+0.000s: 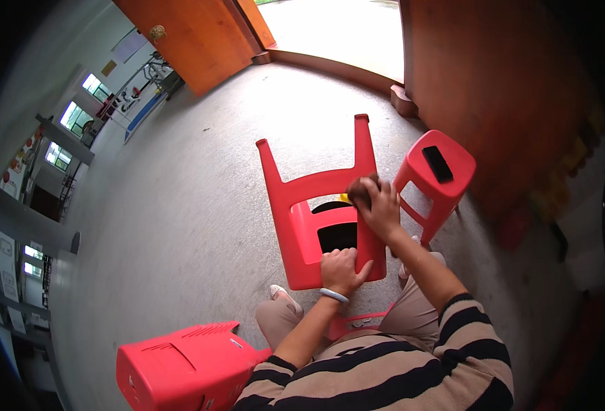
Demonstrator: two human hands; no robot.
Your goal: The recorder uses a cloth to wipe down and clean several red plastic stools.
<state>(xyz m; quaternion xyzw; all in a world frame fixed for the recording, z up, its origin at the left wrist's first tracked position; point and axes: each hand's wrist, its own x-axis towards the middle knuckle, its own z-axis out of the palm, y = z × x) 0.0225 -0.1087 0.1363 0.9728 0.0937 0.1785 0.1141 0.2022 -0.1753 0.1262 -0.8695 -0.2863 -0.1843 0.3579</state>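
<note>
A red plastic stool [276,226] lies tipped in front of me, its legs pointing away. My left hand [341,269], with a pale bangle on the wrist, grips its near edge, fingers curled over the rim of an opening. My right hand [382,205] holds a dark brown wad [360,191], perhaps a cloth, against the stool's right side; blur hides what it is exactly. Through the stool's openings shows a black thing [337,237], mostly hidden. A bit of something yellow [344,197] peeks out beside the brown wad.
A second red stool [420,192] stands upright at the right, carrying a black rectangular object [437,164]. Stacked red stools [179,365] lie on their side at lower left. A wooden door [194,41] stands by the bright doorway. Exercise equipment [145,100] is far left.
</note>
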